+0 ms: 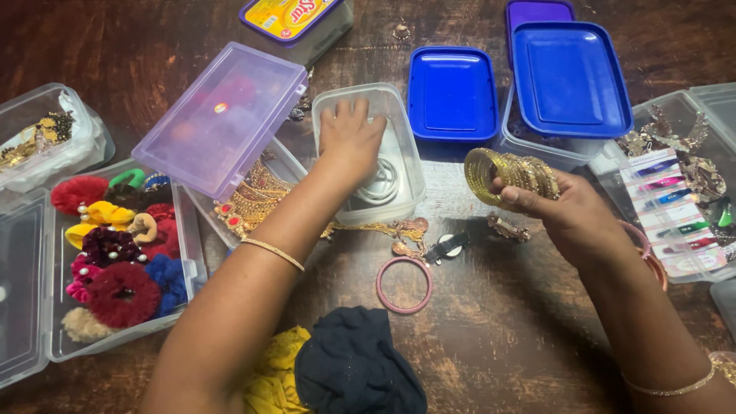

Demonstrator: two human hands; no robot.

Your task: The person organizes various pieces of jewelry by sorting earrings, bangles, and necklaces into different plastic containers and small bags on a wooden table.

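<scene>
My left hand (349, 138) reaches into a clear plastic box (406, 180) in the middle of the dark wooden table, fingers spread over its inside; silvery rings lie on the box's floor. My right hand (571, 215) grips a stack of gold bangles (510, 175), held on its side just right of that box. A thin gold bangle sits on each of my wrists. A pink bangle (404, 284) lies flat on the table in front of the box.
A purple-lidded box (222, 115) of gold jewellery (253, 201) stands left of the clear box. Far left is a box of coloured scrunchies (115, 253). Blue-lidded containers (567, 77) stand behind; a hair-clip card (675, 211) lies right. Dark and yellow cloths (345, 368) are near me.
</scene>
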